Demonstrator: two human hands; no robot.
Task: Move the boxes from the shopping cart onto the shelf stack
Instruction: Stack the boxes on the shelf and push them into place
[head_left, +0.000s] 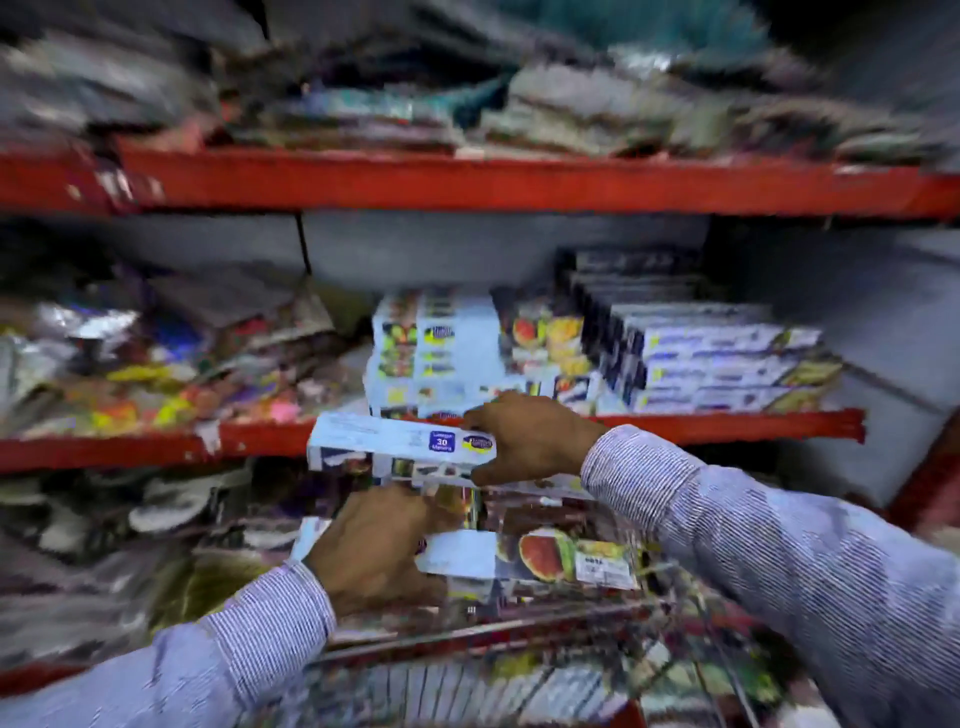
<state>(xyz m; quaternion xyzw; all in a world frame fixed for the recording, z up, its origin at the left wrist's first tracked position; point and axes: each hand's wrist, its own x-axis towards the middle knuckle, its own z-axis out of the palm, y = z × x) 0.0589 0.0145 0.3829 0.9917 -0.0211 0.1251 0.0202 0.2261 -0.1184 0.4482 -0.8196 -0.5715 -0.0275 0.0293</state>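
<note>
Holding a long white box (400, 449) at centre frame, right hand (530, 441) clamped on its right end, thumb below and fingers over the top edge. Lifted clear of the cart, level with the front lip of the red middle shelf (727, 428) but not yet over it. Lower centre, left hand (374, 545) curled around another box (524, 558) printed with cut fruit; looks like a grip, though blur leaves the fingers hard to read. Hands apart, one above the other, each on its own box.

Already on the shelf, centre to right of frame: a stack of matching boxes (436, 358) standing several high, and beside it a second stack (727, 358) laid lengthways. Judged from that, well into the job, though how many of these came from the cart cannot be told.

Still to go: the two boxes in hand, plus more packs visible through the wire of the shopping cart (519, 639) along the bottom of the frame, their count lost to motion blur. Room left above the centre stack, under the upper red shelf (519, 182). Probably somewhere past the middle, not near the end.
</note>
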